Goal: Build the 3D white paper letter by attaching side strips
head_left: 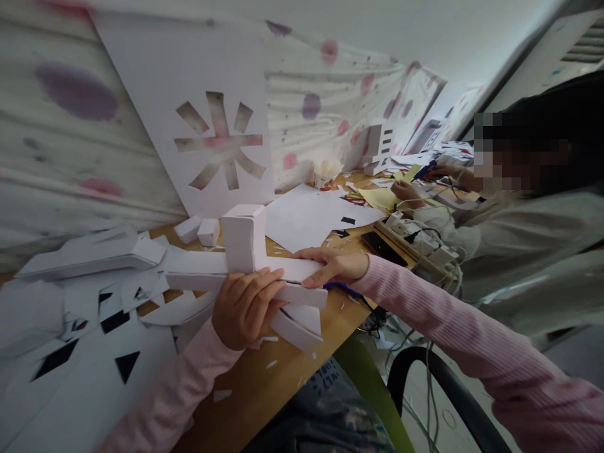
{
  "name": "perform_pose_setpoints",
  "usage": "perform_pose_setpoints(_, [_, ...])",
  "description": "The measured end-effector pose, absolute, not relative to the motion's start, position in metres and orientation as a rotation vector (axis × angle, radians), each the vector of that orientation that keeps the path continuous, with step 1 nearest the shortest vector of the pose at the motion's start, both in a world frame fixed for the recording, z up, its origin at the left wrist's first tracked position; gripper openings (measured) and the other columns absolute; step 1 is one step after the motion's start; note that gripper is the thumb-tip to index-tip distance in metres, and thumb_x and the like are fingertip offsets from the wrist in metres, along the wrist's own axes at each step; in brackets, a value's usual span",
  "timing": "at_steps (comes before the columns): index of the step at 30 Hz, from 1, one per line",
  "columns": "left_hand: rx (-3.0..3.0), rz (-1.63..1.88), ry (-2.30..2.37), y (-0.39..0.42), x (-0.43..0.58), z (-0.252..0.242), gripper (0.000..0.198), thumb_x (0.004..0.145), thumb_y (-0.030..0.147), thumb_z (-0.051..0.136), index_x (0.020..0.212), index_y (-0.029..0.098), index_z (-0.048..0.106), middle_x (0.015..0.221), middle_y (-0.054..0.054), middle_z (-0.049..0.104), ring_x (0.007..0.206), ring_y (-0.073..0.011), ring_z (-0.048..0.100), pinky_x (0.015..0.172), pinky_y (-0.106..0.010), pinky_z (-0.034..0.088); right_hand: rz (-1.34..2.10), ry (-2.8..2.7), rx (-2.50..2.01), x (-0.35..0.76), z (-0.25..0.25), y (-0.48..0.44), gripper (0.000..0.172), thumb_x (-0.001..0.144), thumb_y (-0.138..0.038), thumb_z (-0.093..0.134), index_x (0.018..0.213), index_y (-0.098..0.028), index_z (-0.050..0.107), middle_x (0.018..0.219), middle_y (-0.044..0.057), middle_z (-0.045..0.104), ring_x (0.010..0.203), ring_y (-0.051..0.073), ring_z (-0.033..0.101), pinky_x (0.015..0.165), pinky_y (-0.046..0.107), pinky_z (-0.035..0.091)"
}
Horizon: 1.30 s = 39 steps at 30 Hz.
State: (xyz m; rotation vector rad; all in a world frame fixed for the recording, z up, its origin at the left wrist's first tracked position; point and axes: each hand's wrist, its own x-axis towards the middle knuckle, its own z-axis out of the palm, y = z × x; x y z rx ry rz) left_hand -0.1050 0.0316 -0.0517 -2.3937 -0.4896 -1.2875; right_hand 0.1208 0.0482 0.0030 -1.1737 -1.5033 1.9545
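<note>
A white foam-board character model point(244, 242), built of box-shaped strokes, is held between my hands above the wooden table. My left hand point(248, 307) wraps round its middle from the near side, fingers lying over the front bar. On the right, my right hand point(333, 265) pinches the bar's end, with the thumb on the near side and the fingers behind. One stroke stands upright at the centre, while a curved one slants down under the bar. The undersides of both palms are hidden.
Cut white boards point(94, 352) cover the left side. A panel with a cut-out character point(160, 94) leans on the wall. Two small white blocks point(208, 232), a phone point(383, 247) and power strips point(419, 233) lie about. A co-worker point(533, 233) handles yellow board at right. A chair arm point(443, 377) is below.
</note>
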Motion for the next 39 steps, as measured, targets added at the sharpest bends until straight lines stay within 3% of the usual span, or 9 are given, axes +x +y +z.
perform_pose_setpoints(6, [-2.390,-1.269,-0.488,0.028,-0.106,-0.053,0.021,0.085,0.020,0.064,0.102,0.008,0.060,0.101,-0.015,0.073,0.094,-0.0263,0.068,0.075,-0.038,0.048,1.959,-1.464,-1.179,0.121,-0.007,0.043,0.077,0.058,-0.030,0.081,0.128,-0.014,0.051,0.108,0.005,0.062,0.081,0.011,0.060,0.066,0.019,0.049])
perform_pose_setpoints(12, [-2.424,-1.338,-0.524,0.025,-0.109,-0.047,0.036,0.084,0.020,0.067,0.114,0.005,0.054,0.092,-0.014,0.073,0.084,-0.0217,0.066,0.074,-0.034,0.053,1.729,-1.853,-1.075,0.124,0.003,0.043,0.056,0.072,-0.036,0.073,0.121,-0.014,0.058,0.109,0.004,0.064,0.090,0.013,0.058,0.077,0.022,0.048])
perform_pose_setpoints(15, [-2.412,-1.412,-0.538,0.023,-0.110,-0.046,0.035,0.084,0.018,0.067,0.115,0.008,0.054,0.090,-0.011,0.073,0.081,-0.0193,0.066,0.073,-0.032,0.053,1.574,-1.966,-1.065,0.120,0.007,0.037,0.055,0.073,-0.041,0.071,0.119,-0.014,0.060,0.104,0.005,0.066,0.088,0.016,0.060,0.078,0.027,0.050])
perform_pose_setpoints(20, [-2.418,-1.430,-0.585,0.013,-0.108,-0.049,0.026,0.088,0.017,0.062,0.112,0.010,0.055,0.091,-0.010,0.073,0.081,-0.0167,0.067,0.073,-0.029,0.053,0.733,-2.079,-1.238,0.102,-0.002,0.002,0.079,0.062,-0.047,0.081,0.127,-0.015,0.050,0.121,0.014,0.061,0.109,0.028,0.059,0.094,0.042,0.046])
perform_pose_setpoints(24, [-2.415,-1.424,-0.567,0.003,-0.111,-0.051,0.024,0.083,0.012,0.067,0.104,0.011,0.055,0.090,-0.009,0.075,0.083,-0.0153,0.068,0.073,-0.027,0.052,0.298,-1.984,-1.246,0.084,-0.016,-0.024,0.066,0.072,-0.042,0.077,0.124,-0.018,0.044,0.114,0.013,0.063,0.104,0.027,0.062,0.087,0.040,0.050])
perform_pose_setpoints(30, [-2.401,-1.406,-0.567,-0.003,-0.120,-0.048,0.021,0.083,0.013,0.068,0.100,0.012,0.056,0.086,-0.009,0.076,0.080,-0.0159,0.070,0.071,-0.027,0.053,0.296,-1.802,-1.280,0.070,-0.025,-0.034,0.056,0.068,-0.044,0.080,0.108,-0.022,0.047,0.103,0.007,0.064,0.091,0.023,0.065,0.078,0.035,0.051])
perform_pose_setpoints(36, [-2.397,-1.385,-0.785,-0.013,-0.117,-0.042,0.015,0.089,0.024,0.059,0.100,0.014,0.058,0.079,-0.003,0.076,0.070,-0.0136,0.069,0.071,-0.030,0.046,0.319,-1.775,-1.281,0.068,-0.027,-0.038,0.048,0.070,-0.038,0.079,0.094,-0.025,0.039,0.104,0.007,0.065,0.087,0.023,0.063,0.074,0.035,0.049])
perform_pose_setpoints(39, [-2.438,-1.384,-0.879,-0.022,-0.117,-0.042,0.028,0.086,0.020,0.063,0.112,0.017,0.054,0.082,-0.002,0.074,0.071,-0.0149,0.068,0.072,-0.031,0.047,0.307,-1.780,-1.289,0.066,-0.026,-0.041,0.050,0.068,-0.035,0.080,0.092,-0.025,0.037,0.102,0.007,0.065,0.087,0.023,0.063,0.073,0.034,0.048])
